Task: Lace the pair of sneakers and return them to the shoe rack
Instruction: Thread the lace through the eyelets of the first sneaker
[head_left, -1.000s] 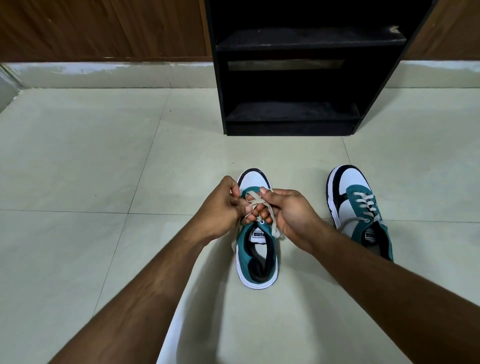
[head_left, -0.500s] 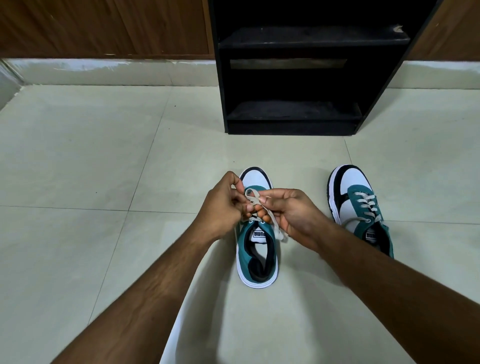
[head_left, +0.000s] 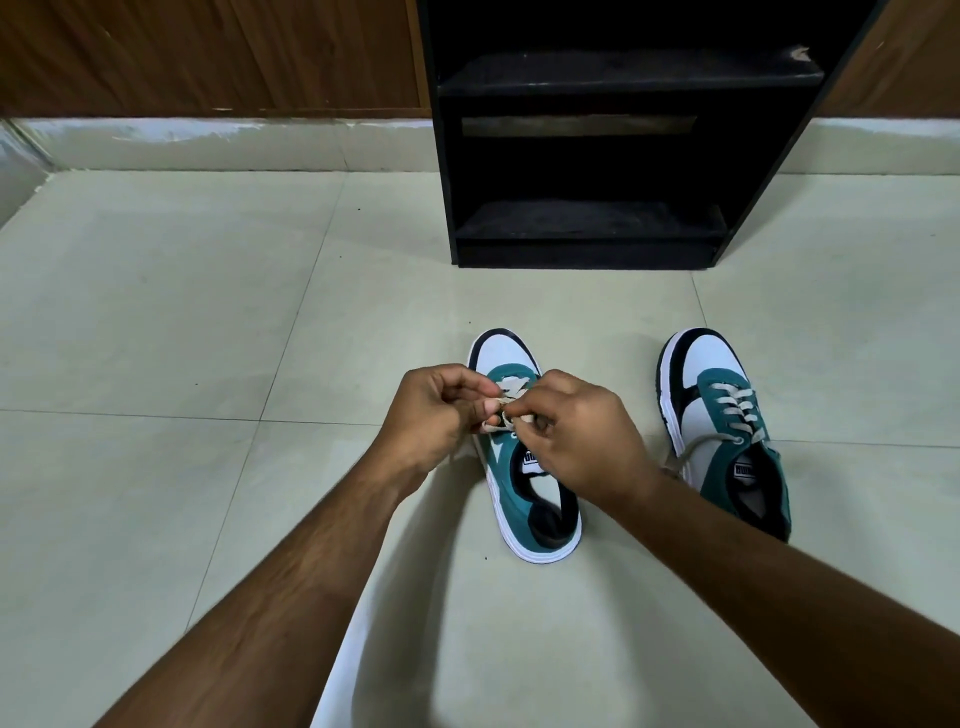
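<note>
Two teal, white and black sneakers stand on the tiled floor, toes pointing away from me. Over the middle of the nearer sneaker, my left hand and my right hand meet, both pinching its beige lace. The lace crosses the upper eyelets between my fingertips; its ends are mostly hidden by my fingers. The second sneaker stands to the right, laced, with a loose lace end trailing toward my right wrist. The black shoe rack stands beyond the sneakers.
The rack's two visible shelves hold nothing. Behind it run a pale skirting strip and brown wooden panels. Light floor tiles spread to the left and right of the shoes.
My hands have drawn closer together over the nearer sneaker, and the lace between them has been pulled shorter and tighter. The second sneaker has not moved.
</note>
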